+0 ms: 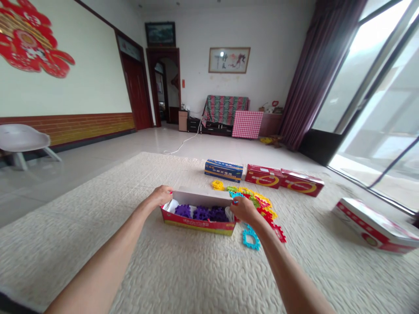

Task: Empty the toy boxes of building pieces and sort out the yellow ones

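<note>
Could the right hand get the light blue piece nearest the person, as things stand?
Probably yes: the light blue piece lies close by on the mat, uncovered, but the right hand must first release the open box.

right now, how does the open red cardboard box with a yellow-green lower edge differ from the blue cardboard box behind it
The open red cardboard box shows purple toothed pieces inside, while the blue cardboard box looks closed.
The left hand and right hand hold the red one's ends; neither touches the blue one.
The red one is nearer the person; the blue one stands farther off.
Both are long, with printed fronts.
</note>
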The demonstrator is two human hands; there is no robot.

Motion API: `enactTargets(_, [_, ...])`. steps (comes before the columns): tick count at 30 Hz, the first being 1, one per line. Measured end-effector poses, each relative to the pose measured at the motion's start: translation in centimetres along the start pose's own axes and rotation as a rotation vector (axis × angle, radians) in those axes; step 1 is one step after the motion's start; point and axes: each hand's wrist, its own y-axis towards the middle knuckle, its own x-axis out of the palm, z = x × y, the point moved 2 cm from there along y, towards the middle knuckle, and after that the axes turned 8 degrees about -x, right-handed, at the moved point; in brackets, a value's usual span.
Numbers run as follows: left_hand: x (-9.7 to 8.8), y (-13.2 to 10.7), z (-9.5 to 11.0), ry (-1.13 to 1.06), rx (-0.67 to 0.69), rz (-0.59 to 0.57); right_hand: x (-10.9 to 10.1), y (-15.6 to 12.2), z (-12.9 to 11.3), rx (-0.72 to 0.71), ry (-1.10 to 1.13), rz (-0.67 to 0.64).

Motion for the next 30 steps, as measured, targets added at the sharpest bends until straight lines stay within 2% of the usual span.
enactTargets(4, [-0.3, 0.0, -0.1, -0.117, -0.026, 0.124, -1.4, -0.5, -1.2, -0.023, -0.017, 0.109])
enactTargets(8, [0.6, 0.3, -0.2, -0.246, -0.034, 0.306, -1.9, -0.8, -1.8, 0.007, 0.048, 0.266])
enactTargets(11, [1.9, 0.3, -0.3, -0.401, -0.013, 0.428, -0.8, -1.0, -1.6, 0.029, 0.159, 0.366])
enactTargets(14, [3.2, 0.0, -0.4, -0.509, -0.014, 0.498, 0.6, -0.9, -1.1, -0.002, 0.213, 0.416])
enactTargets(18, [4.0, -0.2, -0.3, -0.379, -0.025, 0.562, 1.9, -0.5, -0.7, -0.028, 0.195, 0.439])
enactTargets(23, [4.5, -0.1, 0.3, -0.171, 0.028, 0.584, 2.3, -0.2, -1.2, -0.001, 0.141, 0.443])
enactTargets(30, [3.3, -0.5, 1.4, 0.179, -0.114, 0.364, 1.1, -0.9, -2.1, 0.097, -0.035, 0.200])
